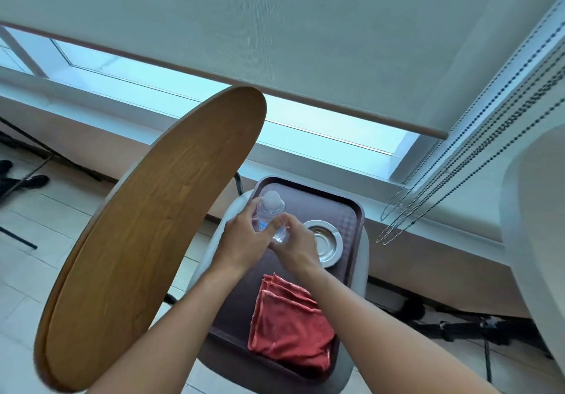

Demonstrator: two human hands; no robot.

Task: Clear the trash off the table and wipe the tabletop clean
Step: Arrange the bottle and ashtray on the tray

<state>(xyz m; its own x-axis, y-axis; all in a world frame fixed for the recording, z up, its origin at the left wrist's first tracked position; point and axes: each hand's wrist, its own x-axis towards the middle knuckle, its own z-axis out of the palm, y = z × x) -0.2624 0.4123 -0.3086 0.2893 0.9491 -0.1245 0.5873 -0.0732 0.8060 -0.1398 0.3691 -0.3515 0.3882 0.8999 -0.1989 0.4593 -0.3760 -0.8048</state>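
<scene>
Two hands around one clear bottle (270, 214), above the far end of a dark tray (356, 210): left hand (244, 240) grasping its side, right hand (293, 240) fingers clenched at its lower end. Right of it, metal dish (331, 240); nearer, folded red cloth (290, 326). Left, round wooden bench (146, 234).

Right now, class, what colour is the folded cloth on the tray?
Red, seen clearly in the head view.

Both forearms extended; left hand (244, 234) and right hand (295, 242) clasped together, fingers curled.
</scene>
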